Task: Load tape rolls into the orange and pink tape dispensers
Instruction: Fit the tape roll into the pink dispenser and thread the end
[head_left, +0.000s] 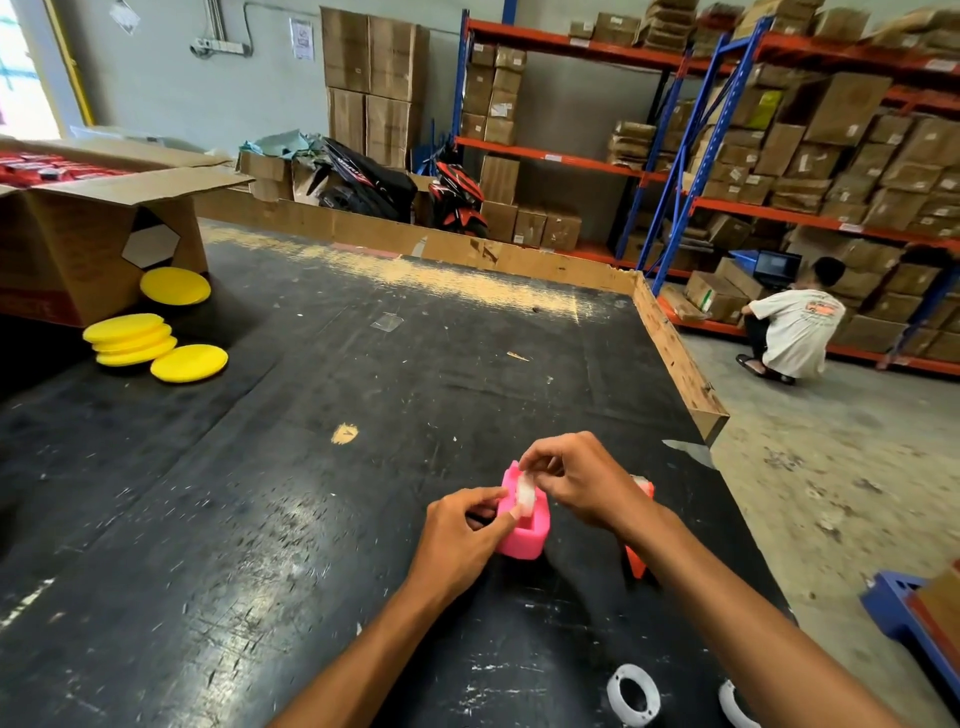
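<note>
A pink tape dispenser (525, 535) stands on the black table (260, 493) near its front. A clear tape roll (524, 491) sits upright in its top slot. My left hand (460, 540) pinches the dispenser's left side by the roll. My right hand (576, 480) holds the roll from above with its fingertips. The orange tape dispenser (636, 564) stands just right of the pink one, mostly hidden behind my right forearm. Two white tape rolls (634, 696) (732, 706) lie at the table's front edge.
Yellow foam discs (156, 343) lie at the left beside an open cardboard box (88, 244). A raised wooden rim (670, 343) borders the table's far and right sides. A person (795, 327) crouches by box-filled shelves (810, 156) at the right. Motorbikes (405, 187) stand behind.
</note>
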